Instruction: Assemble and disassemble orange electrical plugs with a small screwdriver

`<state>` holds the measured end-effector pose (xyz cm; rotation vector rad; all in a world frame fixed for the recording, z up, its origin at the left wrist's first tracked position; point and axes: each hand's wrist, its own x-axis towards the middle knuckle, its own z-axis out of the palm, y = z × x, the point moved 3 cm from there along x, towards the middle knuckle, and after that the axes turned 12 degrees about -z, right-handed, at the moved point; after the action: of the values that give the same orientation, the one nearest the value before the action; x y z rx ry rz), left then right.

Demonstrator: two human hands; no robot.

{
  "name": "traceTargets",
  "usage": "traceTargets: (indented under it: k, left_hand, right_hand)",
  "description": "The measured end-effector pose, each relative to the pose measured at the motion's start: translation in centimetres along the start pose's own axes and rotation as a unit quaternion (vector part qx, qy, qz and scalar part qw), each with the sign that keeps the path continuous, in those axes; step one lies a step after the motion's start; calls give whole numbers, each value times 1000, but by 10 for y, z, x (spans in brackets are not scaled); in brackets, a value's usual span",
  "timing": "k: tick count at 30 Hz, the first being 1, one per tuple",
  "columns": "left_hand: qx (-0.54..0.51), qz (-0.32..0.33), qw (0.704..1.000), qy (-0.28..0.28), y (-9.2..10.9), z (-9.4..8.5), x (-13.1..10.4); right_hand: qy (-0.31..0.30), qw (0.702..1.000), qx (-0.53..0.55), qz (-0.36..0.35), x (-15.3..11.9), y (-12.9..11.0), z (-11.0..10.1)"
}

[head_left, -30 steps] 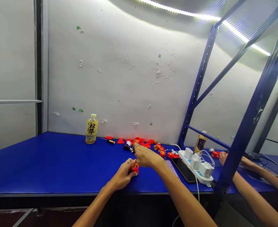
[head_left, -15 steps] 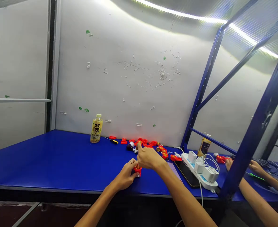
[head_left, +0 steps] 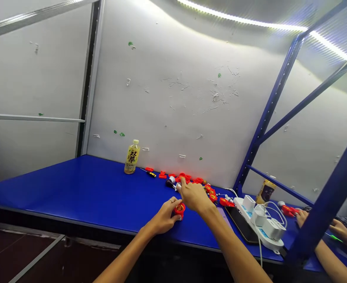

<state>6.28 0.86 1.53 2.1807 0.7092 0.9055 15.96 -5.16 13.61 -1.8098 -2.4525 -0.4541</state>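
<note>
My left hand (head_left: 164, 217) is closed around a small red lamp socket (head_left: 179, 208) near the front of the blue table. The socket's round opening faces up, and brass-coloured metal shows inside it. Just above and behind the socket is my right hand (head_left: 193, 195), apart from it, index finger stretched forward over the loose parts. Its other fingers are partly hidden beneath the hand, and nothing held shows. By its fingertips lie a white part (head_left: 178, 186) and a black-and-white piece (head_left: 170, 182). Several red socket parts (head_left: 211, 194), some with brass inside, are strewn behind my right hand.
A yellow drink bottle (head_left: 131, 157) and a black-and-yellow screwdriver (head_left: 151, 174) are at the back. To the right lie a dark phone (head_left: 242, 225) and a white power strip (head_left: 272, 237) with chargers. Beyond a blue metal post (head_left: 323, 200), another person's hands (head_left: 340, 228) work.
The right fingers have lifted off the socket, and the brass piece now shows inside its opening. My left hand keeps holding the socket. The view has shifted left and tilted.
</note>
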Motion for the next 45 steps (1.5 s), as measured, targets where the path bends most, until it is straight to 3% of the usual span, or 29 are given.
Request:
traceTargets:
  k: [3,8,14,22,27,34,41,45]
  left_hand:
    - [0,-2,1000,-1,1,0,-2]
    - [-15,3,1000,4,2,-1,-4]
    - [-21,17,999,17,4,-2,-4]
    - [-50,47,996,58,5,-4,-4]
    - [-35,65,993,90,5,-6,-4]
    - [-24,48,991,121,2,-7,-3]
    - [-22,32,993,115,3,-7,-4]
    - [-22,20,994,110,3,-8,-5]
  right_hand:
    - [-15,999,-31,-13,2,-1,4]
    - [-33,997,36,-59,2,-4,1]
    - [3,999,-37,7,6,-5,1]
    - [19,995,37,-92,-2,-6,-5]
    - [16,998,-40,-50,-1,-9,-6]
    - [71,995,17,-73,-5,-6,0]
    - [173,972,134,-86,-20,12,0]
    - [190,964,166,-86,-29,19,3]
